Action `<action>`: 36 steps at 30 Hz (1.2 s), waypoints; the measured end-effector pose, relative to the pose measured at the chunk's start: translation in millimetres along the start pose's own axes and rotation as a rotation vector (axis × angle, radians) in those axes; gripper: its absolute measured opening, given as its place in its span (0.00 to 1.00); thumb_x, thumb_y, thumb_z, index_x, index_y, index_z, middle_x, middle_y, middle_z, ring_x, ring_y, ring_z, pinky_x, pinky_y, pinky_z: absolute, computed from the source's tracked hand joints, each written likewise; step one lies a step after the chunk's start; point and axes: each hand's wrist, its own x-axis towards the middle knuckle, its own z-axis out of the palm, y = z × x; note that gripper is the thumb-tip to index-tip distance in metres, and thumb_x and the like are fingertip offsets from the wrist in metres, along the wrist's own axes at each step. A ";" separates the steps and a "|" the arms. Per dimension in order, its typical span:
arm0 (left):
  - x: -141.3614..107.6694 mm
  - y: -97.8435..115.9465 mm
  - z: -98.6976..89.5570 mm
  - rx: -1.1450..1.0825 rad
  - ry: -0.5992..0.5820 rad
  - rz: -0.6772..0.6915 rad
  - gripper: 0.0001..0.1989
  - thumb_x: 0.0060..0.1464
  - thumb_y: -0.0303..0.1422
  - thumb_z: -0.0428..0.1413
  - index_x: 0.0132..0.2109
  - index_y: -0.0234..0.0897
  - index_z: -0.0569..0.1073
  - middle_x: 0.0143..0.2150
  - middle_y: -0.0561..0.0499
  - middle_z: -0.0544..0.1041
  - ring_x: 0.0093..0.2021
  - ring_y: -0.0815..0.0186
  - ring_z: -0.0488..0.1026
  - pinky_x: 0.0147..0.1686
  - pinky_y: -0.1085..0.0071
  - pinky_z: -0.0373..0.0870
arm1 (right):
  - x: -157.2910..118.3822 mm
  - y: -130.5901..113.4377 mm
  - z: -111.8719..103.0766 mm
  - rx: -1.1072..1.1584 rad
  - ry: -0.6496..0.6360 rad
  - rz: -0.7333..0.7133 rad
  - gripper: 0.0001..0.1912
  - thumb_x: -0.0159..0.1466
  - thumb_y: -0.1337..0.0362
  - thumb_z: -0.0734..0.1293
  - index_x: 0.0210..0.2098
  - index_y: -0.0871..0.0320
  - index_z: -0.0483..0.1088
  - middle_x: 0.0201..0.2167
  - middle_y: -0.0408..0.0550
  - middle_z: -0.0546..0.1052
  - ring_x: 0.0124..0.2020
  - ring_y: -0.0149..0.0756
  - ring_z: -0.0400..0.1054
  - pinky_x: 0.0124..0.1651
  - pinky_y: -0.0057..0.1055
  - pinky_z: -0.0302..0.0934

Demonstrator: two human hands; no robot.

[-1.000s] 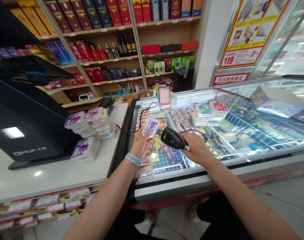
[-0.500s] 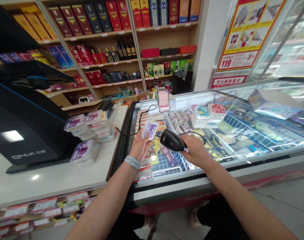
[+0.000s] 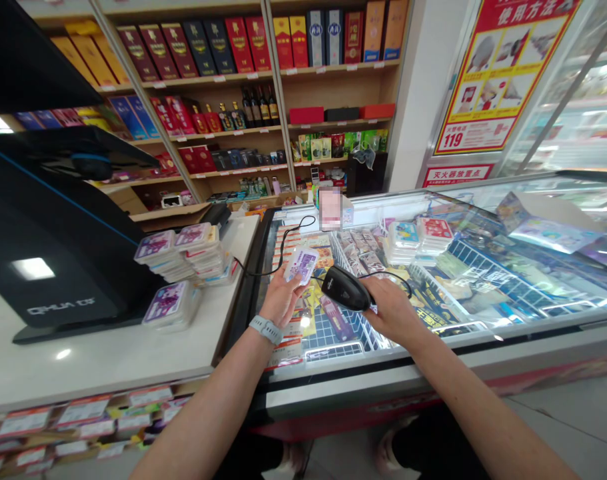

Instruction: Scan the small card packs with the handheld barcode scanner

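Holds a black scanner [image 3: 346, 288] over the freezer [image 3: 343, 392], with the right hand [image 3: 390, 310] closed around its handle. Aims its nose left and slightly away, with the long axis running from that hand toward the purple-labelled box [image 3: 302, 265]. Pinches this box narrowly by its near edge between left hand [image 3: 282, 300] thumb and fingers, apart from the scanner, with the long axis slanting away and rightward. Cannot make out the box's print. Reads "119" on the poster [image 3: 503, 80] and "灭火器放置点" on the sign [image 3: 457, 175] below.
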 end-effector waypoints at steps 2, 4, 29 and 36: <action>-0.5 0.7 0.9 0.002 0.018 -0.006 0.18 0.47 0.24 0.60 0.46 0.40 0.69 0.50 0.46 0.75 0.51 0.62 0.72 0.53 0.61 0.67 | 0.3 -0.6 -0.5 0.003 0.004 -0.003 0.20 0.57 0.70 0.63 0.50 0.59 0.62 0.42 0.52 0.73 0.42 0.45 0.66 0.43 0.39 0.58; -0.9 1.3 1.5 0.008 0.017 -0.006 0.18 0.47 0.24 0.60 0.47 0.40 0.69 0.50 0.46 0.75 0.51 0.62 0.72 0.53 0.60 0.67 | 0.5 -0.9 -0.6 0.006 0.004 -0.006 0.20 0.57 0.71 0.63 0.50 0.59 0.63 0.42 0.53 0.73 0.42 0.45 0.66 0.43 0.39 0.58; -0.3 0.1 0.3 0.012 -0.012 -0.001 0.18 0.48 0.24 0.59 0.47 0.38 0.69 0.50 0.47 0.75 0.51 0.63 0.72 0.55 0.59 0.66 | 0.8 -1.2 -0.5 -0.008 0.010 -0.011 0.18 0.56 0.71 0.63 0.47 0.60 0.63 0.40 0.51 0.73 0.39 0.44 0.66 0.41 0.38 0.57; 0.3 0.0 0.3 0.018 -0.019 0.001 0.19 0.48 0.25 0.60 0.48 0.39 0.69 0.51 0.47 0.75 0.51 0.63 0.72 0.55 0.60 0.66 | 0.6 -1.0 0.8 -0.012 0.014 -0.008 0.19 0.57 0.71 0.62 0.48 0.59 0.63 0.40 0.52 0.74 0.39 0.44 0.66 0.42 0.38 0.57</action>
